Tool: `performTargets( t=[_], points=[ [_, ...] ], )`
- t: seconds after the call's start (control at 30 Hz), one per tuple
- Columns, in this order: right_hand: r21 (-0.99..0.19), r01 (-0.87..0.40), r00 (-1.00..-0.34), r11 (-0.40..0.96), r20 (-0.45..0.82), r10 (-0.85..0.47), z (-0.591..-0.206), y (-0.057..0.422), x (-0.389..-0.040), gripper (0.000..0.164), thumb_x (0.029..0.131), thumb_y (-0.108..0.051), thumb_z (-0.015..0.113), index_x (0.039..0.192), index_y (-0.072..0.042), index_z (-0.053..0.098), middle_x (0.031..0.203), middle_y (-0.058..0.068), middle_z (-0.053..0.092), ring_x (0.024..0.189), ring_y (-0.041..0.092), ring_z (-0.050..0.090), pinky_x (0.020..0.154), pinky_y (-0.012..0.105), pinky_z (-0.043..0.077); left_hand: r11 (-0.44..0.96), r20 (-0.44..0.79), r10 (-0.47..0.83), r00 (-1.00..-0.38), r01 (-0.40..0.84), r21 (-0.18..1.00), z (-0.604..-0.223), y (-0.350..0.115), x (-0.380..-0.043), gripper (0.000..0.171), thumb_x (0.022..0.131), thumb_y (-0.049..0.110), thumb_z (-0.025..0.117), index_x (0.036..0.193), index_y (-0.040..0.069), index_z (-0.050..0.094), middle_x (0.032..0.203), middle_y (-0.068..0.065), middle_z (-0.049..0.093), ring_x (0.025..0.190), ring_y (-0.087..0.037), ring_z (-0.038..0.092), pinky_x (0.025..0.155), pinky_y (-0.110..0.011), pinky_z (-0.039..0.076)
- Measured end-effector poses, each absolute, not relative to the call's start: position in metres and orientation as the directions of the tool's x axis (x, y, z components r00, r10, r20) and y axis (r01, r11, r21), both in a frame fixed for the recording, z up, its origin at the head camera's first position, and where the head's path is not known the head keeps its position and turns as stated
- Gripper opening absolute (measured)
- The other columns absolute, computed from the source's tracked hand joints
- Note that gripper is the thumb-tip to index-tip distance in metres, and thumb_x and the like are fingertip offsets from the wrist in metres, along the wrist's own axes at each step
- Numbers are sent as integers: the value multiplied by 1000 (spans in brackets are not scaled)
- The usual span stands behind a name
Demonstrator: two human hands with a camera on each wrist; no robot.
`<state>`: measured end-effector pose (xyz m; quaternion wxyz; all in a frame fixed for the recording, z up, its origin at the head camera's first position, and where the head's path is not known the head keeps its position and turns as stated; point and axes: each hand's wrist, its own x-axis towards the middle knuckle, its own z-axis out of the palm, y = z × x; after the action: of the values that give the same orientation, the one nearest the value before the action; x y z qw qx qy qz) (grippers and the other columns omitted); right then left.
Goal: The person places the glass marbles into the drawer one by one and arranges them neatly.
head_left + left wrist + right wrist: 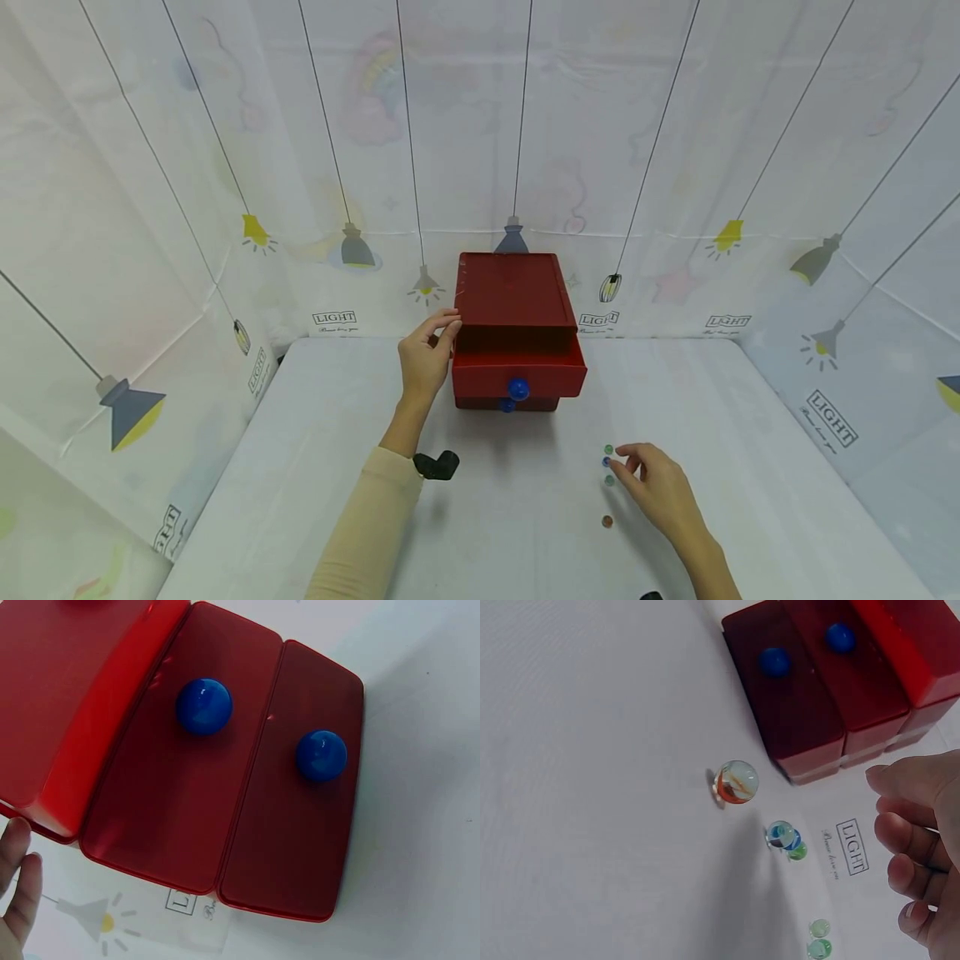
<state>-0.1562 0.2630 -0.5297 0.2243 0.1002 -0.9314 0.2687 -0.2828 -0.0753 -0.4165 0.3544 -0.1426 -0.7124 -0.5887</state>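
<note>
A red chest of drawers (514,287) stands at the back of the table, its top drawer (517,382) pulled out. My left hand (426,354) touches the chest's left side near the upper front corner, its fingertips (15,832) at the red edge in the left wrist view. My right hand (658,487) hovers by a blue marble (606,461), fingers loosely bent and holding nothing. Green marbles (609,481) lie on either side of the blue one. Closer to me is a clear marble with an orange swirl (736,781).
Blue round knobs (204,706) stick out from the drawer fronts. White cloth printed with hanging lamps (813,342) rises behind and beside the white table (315,400). A black strap piece (437,465) sits at my left wrist.
</note>
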Motion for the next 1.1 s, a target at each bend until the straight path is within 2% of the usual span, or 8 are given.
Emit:
performTargets(
  t=[0.3, 0.6, 0.83, 1.1],
  points=[
    [-451, -310, -886, 837, 457, -82, -537, 265, -156, 21, 80, -8, 82, 98, -4, 73, 72, -8, 53, 60, -4, 36, 49, 17, 35, 262, 674, -210, -709, 623, 737, -416, -76, -283, 14, 91, 3, 71, 100, -6, 75, 109, -20, 74, 47, -4, 49, 48, -9, 39],
    [-466, -248, -925, 849, 374, -65, -546, 267, -157, 20, 81, -11, 81, 99, -4, 74, 73, -8, 54, 59, -2, 37, 49, 18, 35, 248, 668, -205, -715, 623, 742, -414, -76, -282, 14, 91, 2, 71, 101, -7, 75, 110, -21, 74, 46, -10, 50, 47, -10, 40],
    [-464, -143, -968, 874, 249, -26, -552, 269, -162, 24, 85, -21, 78, 103, -6, 74, 76, -7, 58, 62, 3, 42, 51, 20, 36, 235, 656, -195, -729, 615, 753, -415, -77, -282, 14, 91, 3, 71, 100, -7, 75, 111, -21, 74, 47, -11, 52, 47, -10, 42],
    [-464, -92, -986, 881, 166, -16, -552, 269, -165, 23, 85, -19, 79, 103, -6, 74, 76, -4, 59, 66, 9, 45, 56, 22, 38, 243, 656, -195, -729, 613, 752, -415, -77, -283, 14, 91, 3, 71, 100, -7, 75, 111, -20, 74, 47, -14, 53, 48, -11, 43]
  ],
)
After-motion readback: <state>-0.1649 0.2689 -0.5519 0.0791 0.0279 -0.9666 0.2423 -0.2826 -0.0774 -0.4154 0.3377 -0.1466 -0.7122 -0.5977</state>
